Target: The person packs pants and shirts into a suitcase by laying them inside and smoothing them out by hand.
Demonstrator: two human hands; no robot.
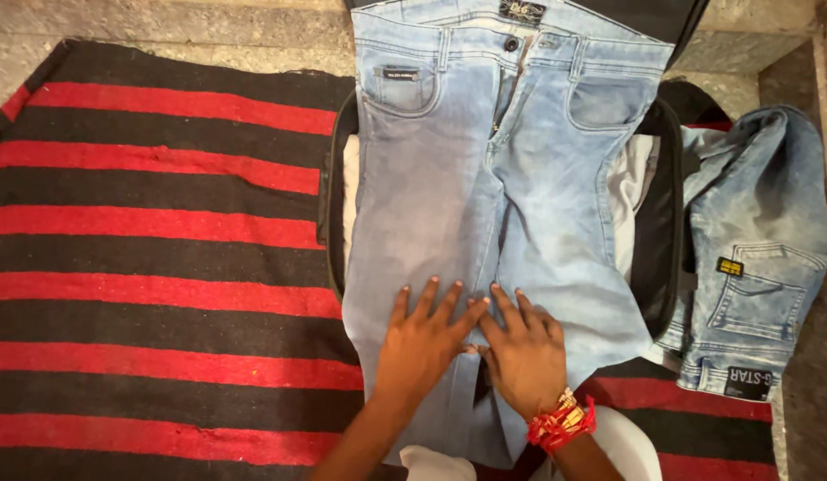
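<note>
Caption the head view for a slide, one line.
Both hands, left and right, press flat on light blue jeans spread over an open suitcase on a striped blanket.

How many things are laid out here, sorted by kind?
Pairs of light blue jeans: 2, one spread flat under both hands, one bunched at the right
Open black suitcase: 1
Red and black striped blanket: 1
Hands pressing on the jeans: 2, left hand, right hand
Total: 6

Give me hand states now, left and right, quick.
Left hand: open, flat on the light blue jeans, gripping nothing.
Right hand: open, flat on the same jeans, gripping nothing.
</note>
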